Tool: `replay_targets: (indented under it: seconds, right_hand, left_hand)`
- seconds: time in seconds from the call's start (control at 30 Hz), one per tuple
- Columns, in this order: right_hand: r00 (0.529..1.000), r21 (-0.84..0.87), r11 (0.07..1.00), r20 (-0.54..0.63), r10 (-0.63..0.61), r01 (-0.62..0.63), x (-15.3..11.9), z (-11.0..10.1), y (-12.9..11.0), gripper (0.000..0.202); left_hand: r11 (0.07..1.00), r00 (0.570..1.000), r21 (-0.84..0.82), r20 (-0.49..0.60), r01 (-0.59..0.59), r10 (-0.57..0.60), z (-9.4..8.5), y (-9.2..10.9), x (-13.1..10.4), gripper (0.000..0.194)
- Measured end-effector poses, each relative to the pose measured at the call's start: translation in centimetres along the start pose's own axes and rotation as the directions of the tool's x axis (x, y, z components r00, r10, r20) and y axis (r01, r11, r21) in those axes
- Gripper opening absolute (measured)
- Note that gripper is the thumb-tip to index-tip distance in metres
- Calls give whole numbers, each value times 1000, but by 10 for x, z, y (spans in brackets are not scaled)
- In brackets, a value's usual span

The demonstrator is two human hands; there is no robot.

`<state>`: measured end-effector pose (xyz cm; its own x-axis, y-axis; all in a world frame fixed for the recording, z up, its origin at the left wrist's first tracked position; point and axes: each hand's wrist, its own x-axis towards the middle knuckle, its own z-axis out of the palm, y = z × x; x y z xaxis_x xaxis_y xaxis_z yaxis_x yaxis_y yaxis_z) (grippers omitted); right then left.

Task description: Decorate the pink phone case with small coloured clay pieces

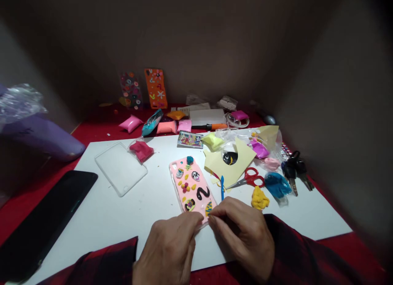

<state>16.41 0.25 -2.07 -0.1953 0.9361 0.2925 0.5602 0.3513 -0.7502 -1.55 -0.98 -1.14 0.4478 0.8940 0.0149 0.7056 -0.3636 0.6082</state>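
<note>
A pink phone case point(194, 188) with small clay shapes on it lies on the white board point(147, 219). My left hand point(170, 244) rests at the case's near left edge, fingers together and thumb side on the lower part. Over its lower right corner, my right hand point(242, 231) has thumb and index finger pinched beside a yellow-and-blue striped piece point(208, 208). What lies between those fingertips is too small to make out. A blue modelling tool point(222, 188) is just beyond my right hand, and a yellow clay lump point(260, 198) sits to its right.
Red-handled scissors point(251, 177), yellow paper point(215, 162), a blue packet point(277, 184) and keys point(294, 170) lie at the right. At left are a clear case point(120, 168), a red clay packet point(141, 150) and a black phone point(46, 219). An orange case point(156, 88) leans at the back.
</note>
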Motion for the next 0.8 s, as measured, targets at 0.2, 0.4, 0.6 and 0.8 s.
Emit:
replay_targets:
  seconds: [0.2, 0.4, 0.6, 0.8]
  right_hand:
    - [1000, 9, 1000, 5, 17, -18, 0, 0, 0, 16]
    - [1000, 41, 999, 25, 12, -13, 1, 0, 2, 15]
    - [1000, 52, 998, 2, 21, -21, 2, 1, -1, 16]
    - [1000, 33, 999, -7, 13, -12, 3, 1, -2, 16]
  left_hand:
    - [994, 998, 97, 45, -53, 49, 1, -1, 4, 21]
    - [989, 995, 116, 46, -89, 84, 3, -3, 3, 24]
    - [974, 989, 178, 13, -144, 144, 3, -1, 4, 23]
    - [967, 987, 201, -4, -154, 158, 3, 1, 3, 23]
